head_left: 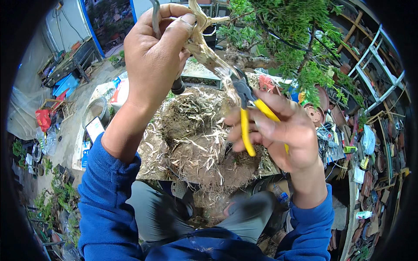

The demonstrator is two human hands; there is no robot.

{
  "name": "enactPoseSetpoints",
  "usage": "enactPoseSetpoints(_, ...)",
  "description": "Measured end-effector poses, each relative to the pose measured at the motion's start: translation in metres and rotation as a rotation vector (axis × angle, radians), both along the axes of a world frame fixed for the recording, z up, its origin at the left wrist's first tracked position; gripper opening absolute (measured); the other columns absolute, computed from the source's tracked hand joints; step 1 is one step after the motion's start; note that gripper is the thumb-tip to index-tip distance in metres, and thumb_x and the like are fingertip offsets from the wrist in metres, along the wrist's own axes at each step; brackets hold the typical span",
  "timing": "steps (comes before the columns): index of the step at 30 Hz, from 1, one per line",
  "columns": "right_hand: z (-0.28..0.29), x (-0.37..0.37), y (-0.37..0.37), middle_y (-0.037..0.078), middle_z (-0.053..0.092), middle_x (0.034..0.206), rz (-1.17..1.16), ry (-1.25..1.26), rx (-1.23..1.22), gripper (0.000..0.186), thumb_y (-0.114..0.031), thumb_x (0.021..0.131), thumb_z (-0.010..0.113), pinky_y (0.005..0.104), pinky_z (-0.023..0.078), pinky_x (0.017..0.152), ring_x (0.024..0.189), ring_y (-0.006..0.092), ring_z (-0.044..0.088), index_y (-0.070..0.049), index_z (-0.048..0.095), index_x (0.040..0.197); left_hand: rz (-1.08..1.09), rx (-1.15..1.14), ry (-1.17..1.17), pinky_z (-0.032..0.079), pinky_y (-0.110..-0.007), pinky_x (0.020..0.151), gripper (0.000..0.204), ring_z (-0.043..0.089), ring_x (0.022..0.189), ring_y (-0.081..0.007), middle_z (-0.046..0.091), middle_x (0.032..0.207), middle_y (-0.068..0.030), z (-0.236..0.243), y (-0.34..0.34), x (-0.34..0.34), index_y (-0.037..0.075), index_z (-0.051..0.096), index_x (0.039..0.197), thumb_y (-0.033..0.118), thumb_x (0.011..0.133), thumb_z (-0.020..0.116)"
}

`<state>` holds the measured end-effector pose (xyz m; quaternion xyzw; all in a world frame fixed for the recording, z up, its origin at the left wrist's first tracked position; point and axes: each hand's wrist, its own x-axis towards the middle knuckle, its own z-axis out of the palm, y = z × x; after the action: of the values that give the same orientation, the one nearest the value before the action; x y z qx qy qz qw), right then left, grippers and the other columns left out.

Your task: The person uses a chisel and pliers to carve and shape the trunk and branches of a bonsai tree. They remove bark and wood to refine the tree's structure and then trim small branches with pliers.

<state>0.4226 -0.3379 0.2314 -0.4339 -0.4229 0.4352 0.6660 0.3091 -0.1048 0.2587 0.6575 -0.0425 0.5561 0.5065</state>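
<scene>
My left hand (152, 56) grips a pale, bark-stripped juniper trunk (204, 54) near its upper end. A grey metal rod (155, 19) also passes through this hand, and a dark handle end (177, 86) shows below the fingers. My right hand (283, 130), a little blurred, holds pliers (244, 92) with yellow handles and dark jaws. The jaws are at the lower part of the trunk, where wood fibres look frayed; whether they bite on it I cannot tell. Green juniper foliage (287, 26) spreads at the upper right.
Below my hands lies a soil and root mass (191, 126) strewn with pale wood shavings on a work table. A round basin (96, 108) and a phone (94, 129) are at its left. Clay pots (314, 114) and clutter crowd the right, near a metal ladder (370, 65).
</scene>
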Motion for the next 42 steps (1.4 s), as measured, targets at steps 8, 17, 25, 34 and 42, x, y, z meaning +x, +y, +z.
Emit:
enactPoseSetpoints(8,0.004,0.015,0.057,0.034,0.063,0.135,0.555,0.613,0.107,0.045,-0.03,0.109,0.049,0.0588,0.056,0.102,0.12,0.0458,0.067,0.006,0.053,0.135,0.05,-0.15,0.03,0.031,-0.018,0.04,0.017,0.045,0.046,0.0008,0.064,0.073,0.0017,0.004,-0.017,-0.003,-0.001,0.068,0.108,0.015,0.102,0.067)
enactPoseSetpoints(17,0.005,0.024,0.069,0.031,0.058,0.144,0.557,0.486,0.082,0.056,-0.032,0.113,0.037,0.0544,0.057,0.098,0.123,0.0385,0.067,0.008,0.04,0.152,0.024,-0.194,0.042,0.03,-0.019,0.04,0.019,0.045,0.044,0.0,0.064,0.067,0.0015,0.002,-0.016,-0.001,0.001,0.07,0.108,0.018,0.102,0.067)
enactPoseSetpoints(25,0.01,0.01,0.066,0.015,0.072,0.102,0.41,0.544,0.089,0.027,-0.018,0.104,0.057,0.0381,0.055,0.066,0.081,0.0223,0.07,0.004,0.061,0.12,0.055,-0.119,0.073,0.032,-0.019,0.042,0.019,0.047,0.046,-0.0001,0.065,0.069,0.0011,0.004,-0.012,-0.005,-0.001,0.073,0.109,0.016,0.102,0.066)
enactPoseSetpoints(34,0.002,0.004,0.067,0.016,0.07,0.113,0.346,0.395,0.146,0.048,-0.025,0.108,0.05,0.0357,0.053,0.066,0.085,0.0229,0.066,0.004,0.051,0.146,0.079,-0.028,0.076,0.035,-0.018,0.046,0.023,0.05,0.052,0.0005,0.066,0.072,0.0012,0.004,-0.006,-0.006,-0.004,0.075,0.112,0.009,0.099,0.062)
enactPoseSetpoints(42,0.003,-0.001,0.065,0.018,0.071,0.101,0.363,0.567,0.17,0.028,-0.016,0.104,0.057,0.0362,0.055,0.064,0.08,0.0251,0.071,0.005,0.061,0.121,0.071,0.0,0.07,0.035,-0.018,0.047,0.023,0.049,0.051,0.0008,0.062,0.068,0.0036,0.004,-0.003,-0.007,-0.004,0.075,0.11,0.007,0.098,0.06)
